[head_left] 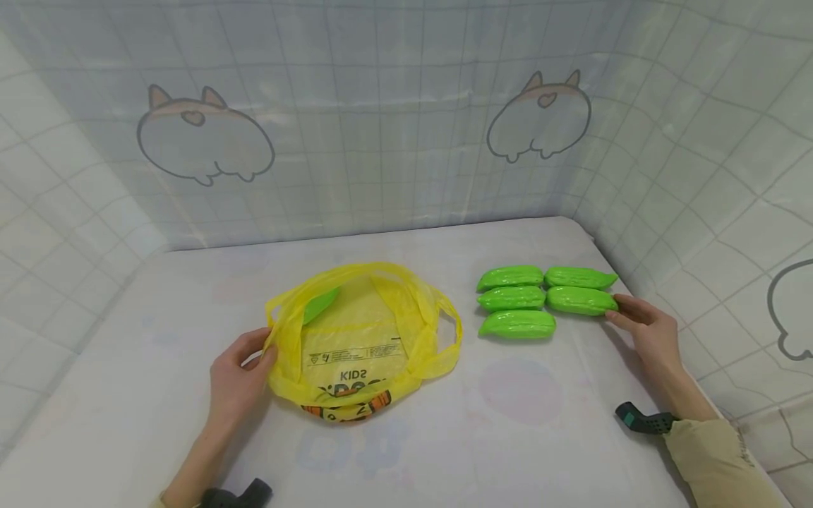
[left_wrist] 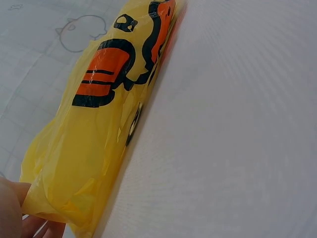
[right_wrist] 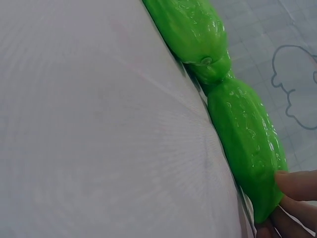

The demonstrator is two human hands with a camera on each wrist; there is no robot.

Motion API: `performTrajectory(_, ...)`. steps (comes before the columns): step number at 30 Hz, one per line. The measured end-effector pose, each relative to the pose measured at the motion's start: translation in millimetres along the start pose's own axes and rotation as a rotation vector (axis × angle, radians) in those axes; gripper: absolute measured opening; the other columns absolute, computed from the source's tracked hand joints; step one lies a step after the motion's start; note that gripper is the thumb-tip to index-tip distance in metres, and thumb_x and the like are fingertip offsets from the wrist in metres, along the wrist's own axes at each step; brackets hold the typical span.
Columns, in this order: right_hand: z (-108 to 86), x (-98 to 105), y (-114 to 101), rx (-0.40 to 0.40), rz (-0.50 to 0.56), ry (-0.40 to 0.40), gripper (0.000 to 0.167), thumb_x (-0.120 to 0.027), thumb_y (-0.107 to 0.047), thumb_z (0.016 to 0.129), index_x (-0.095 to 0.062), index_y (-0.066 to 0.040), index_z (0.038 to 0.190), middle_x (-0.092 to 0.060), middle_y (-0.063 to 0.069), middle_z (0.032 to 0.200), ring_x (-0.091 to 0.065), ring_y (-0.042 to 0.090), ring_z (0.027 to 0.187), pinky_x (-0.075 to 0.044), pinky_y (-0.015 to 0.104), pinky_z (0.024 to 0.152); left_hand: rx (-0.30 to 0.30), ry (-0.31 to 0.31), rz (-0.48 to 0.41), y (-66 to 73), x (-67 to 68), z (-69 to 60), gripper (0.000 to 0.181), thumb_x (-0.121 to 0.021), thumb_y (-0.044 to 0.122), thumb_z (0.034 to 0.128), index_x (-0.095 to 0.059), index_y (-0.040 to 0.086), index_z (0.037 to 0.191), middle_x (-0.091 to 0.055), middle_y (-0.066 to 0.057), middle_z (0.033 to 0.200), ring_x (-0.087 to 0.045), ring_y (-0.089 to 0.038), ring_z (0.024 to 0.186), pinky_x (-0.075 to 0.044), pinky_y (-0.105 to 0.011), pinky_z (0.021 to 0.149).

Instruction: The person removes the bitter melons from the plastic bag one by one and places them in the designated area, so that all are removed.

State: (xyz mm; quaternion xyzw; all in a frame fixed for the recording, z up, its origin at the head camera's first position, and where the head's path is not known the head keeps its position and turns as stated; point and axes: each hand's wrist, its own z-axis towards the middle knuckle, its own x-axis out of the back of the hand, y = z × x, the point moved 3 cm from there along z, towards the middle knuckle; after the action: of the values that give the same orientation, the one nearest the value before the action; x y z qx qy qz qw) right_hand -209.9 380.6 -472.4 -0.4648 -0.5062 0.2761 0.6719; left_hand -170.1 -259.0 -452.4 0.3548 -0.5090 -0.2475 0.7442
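A yellow plastic bag [head_left: 356, 340] lies with its mouth spread open on the table; orange and black print shows on its side in the left wrist view. My left hand [head_left: 241, 374] pinches the bag's left rim between thumb and fingers. Inside, partly hidden by the rim, is a green piece [head_left: 320, 305]. To the right, several glossy, bumpy green bitter melons [head_left: 517, 324] lie in two columns. My right hand [head_left: 648, 331] pinches the tapered right end of the near melon in the right column [head_left: 579, 300], thumb on one side and fingers on the other.
A white cloth covers the table [head_left: 444, 437]. Behind it hangs a checked curtain [head_left: 381, 141] with animal drawings, and another checked sheet [head_left: 718, 212] stands along the right edge. Beyond the held melon lies another melon [head_left: 578, 277]. A bag handle loop [head_left: 451, 331] sticks out rightward.
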Motion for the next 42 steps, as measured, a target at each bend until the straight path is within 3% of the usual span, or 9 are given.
performTrajectory(2,-0.3,0,0,0.004,0.007,0.012,0.057,-0.064,-0.034,0.097,-0.050,-0.010,0.146,-0.057,-0.026,0.114,-0.047,-0.013,0.101,-0.036,0.037,0.106,-0.002,0.002,-0.004,0.1,-0.1,0.2,0.033,-0.059,0.019,0.0982,-0.064,0.007,0.129,-0.066,-0.013,0.128,-0.047,0.019,0.098,-0.042,0.002,0.080)
performTrajectory(6,-0.4,3,-1,0.051,0.007,0.077,0.049,-0.064,-0.030,0.097,-0.056,-0.009,0.141,-0.061,-0.024,0.114,-0.049,-0.012,0.102,-0.039,0.012,0.092,-0.006,0.008,-0.008,0.2,-0.1,0.3,0.033,-0.059,0.018,0.0977,-0.065,0.007,0.128,-0.067,-0.013,0.127,-0.047,0.021,0.096,-0.042,0.003,0.079)
performTrajectory(9,-2.3,5,-5,0.080,0.033,0.140,0.043,-0.066,-0.025,0.097,-0.061,-0.009,0.136,-0.064,-0.023,0.112,-0.051,-0.013,0.101,-0.038,0.001,0.081,-0.007,0.011,-0.013,1.4,0.1,0.5,0.033,-0.059,0.018,0.0975,-0.065,0.006,0.128,-0.067,-0.014,0.126,-0.056,0.010,0.101,-0.042,0.003,0.079)
performTrajectory(13,-7.1,2,-15,0.096,0.087,0.201,0.037,-0.067,-0.019,0.095,-0.066,-0.010,0.132,-0.066,-0.024,0.109,-0.055,-0.009,0.104,-0.040,0.002,0.083,-0.007,0.013,-0.009,1.0,-0.5,0.7,0.033,-0.059,0.018,0.0975,-0.065,0.007,0.128,-0.067,-0.014,0.126,-0.057,0.007,0.102,-0.042,0.003,0.079)
performTrajectory(17,-10.7,-6,-25,0.132,0.138,0.245,0.034,-0.068,-0.013,0.094,-0.068,-0.009,0.128,-0.068,-0.023,0.108,-0.055,-0.005,0.107,-0.040,0.006,0.089,-0.007,0.021,-0.007,-1.1,-1.2,1.2,0.032,-0.059,0.017,0.0973,-0.065,0.007,0.127,-0.068,-0.013,0.125,-0.049,0.018,0.096,-0.042,0.002,0.079)
performTrajectory(22,-17.7,-18,-45,0.290,0.214,0.278,0.030,-0.068,0.000,0.091,-0.070,-0.002,0.121,-0.073,-0.011,0.110,-0.059,0.001,0.107,-0.043,0.011,0.095,-0.013,0.028,-0.009,-0.9,-0.5,2.0,0.032,-0.059,0.016,0.0968,-0.066,0.006,0.126,-0.068,-0.015,0.124,-0.056,0.010,0.099,-0.043,0.002,0.079)
performTrajectory(29,-27.9,-39,-74,0.428,0.282,0.162,0.031,-0.068,0.006,0.089,-0.068,0.004,0.120,-0.073,-0.008,0.110,-0.062,0.006,0.106,-0.046,0.013,0.094,0.002,0.021,0.002,-0.1,-0.7,2.8,0.033,-0.059,0.017,0.0970,-0.065,0.007,0.128,-0.068,-0.013,0.126,-0.059,0.002,0.104,-0.043,0.002,0.079)
performTrajectory(35,-39.0,-70,-99,0.504,0.257,0.039,0.029,-0.069,0.002,0.090,-0.069,0.002,0.120,-0.072,0.002,0.114,-0.062,0.008,0.108,-0.048,0.018,0.094,0.019,0.014,0.009,-0.7,-1.2,1.9,0.033,-0.058,0.016,0.0976,-0.064,0.007,0.128,-0.068,-0.013,0.126,-0.062,-0.025,0.116,-0.041,0.003,0.079)
performTrajectory(42,-48.2,-109,-128,0.546,0.141,-0.120,0.028,-0.070,-0.010,0.093,-0.070,-0.009,0.121,-0.070,0.009,0.119,-0.061,0.015,0.112,-0.047,0.023,0.097,0.027,0.018,-0.003,-2.4,-2.6,0.9,0.032,-0.059,0.018,0.0974,-0.065,0.008,0.127,-0.068,-0.012,0.125,-0.055,0.010,0.101,-0.042,0.003,0.080)
